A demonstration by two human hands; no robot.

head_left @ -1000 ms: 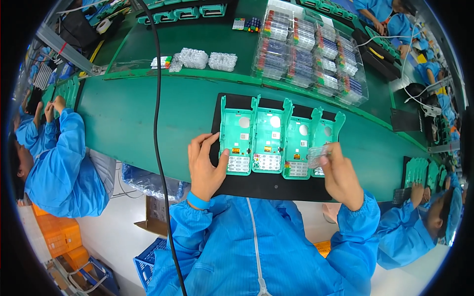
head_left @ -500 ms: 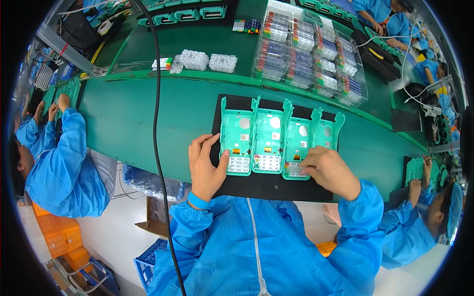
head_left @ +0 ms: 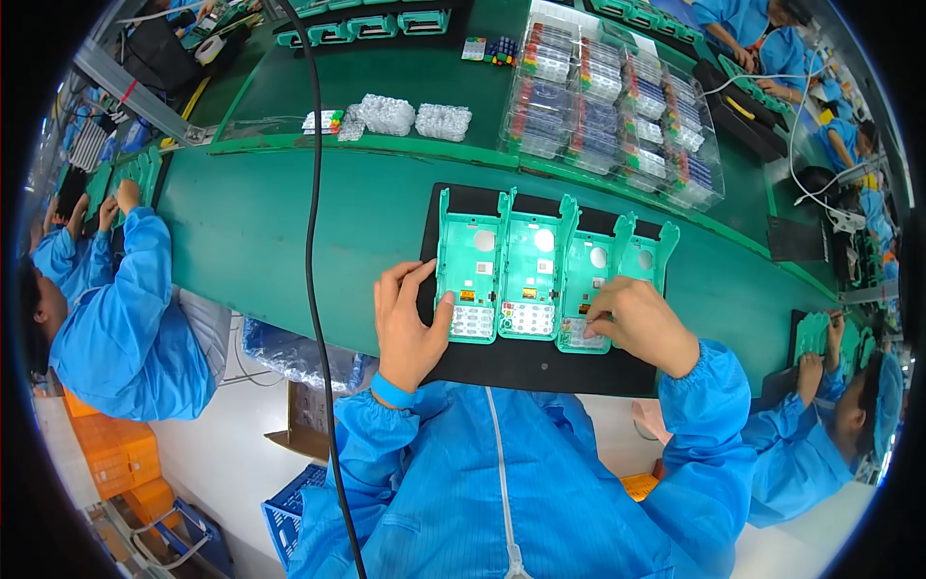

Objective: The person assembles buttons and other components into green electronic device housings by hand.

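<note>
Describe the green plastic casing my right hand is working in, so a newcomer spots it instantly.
On the long green workbench, find the flat black mat at its near edge. Four open green plastic casings lie on it side by side; count to the third casing from the left. Unlike its neighbours, it has fingertips of the bare right hand at its lower end.

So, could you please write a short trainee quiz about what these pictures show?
1. How many green casings lie on the black mat?
2. True or false: the left hand is at the rightmost casing.
3. Counted from the left, which casing's lower end do the right hand's fingers reach? A) first B) second C) third

Key: 1. Four. 2. False; it is at the leftmost casing. 3. C.
</note>
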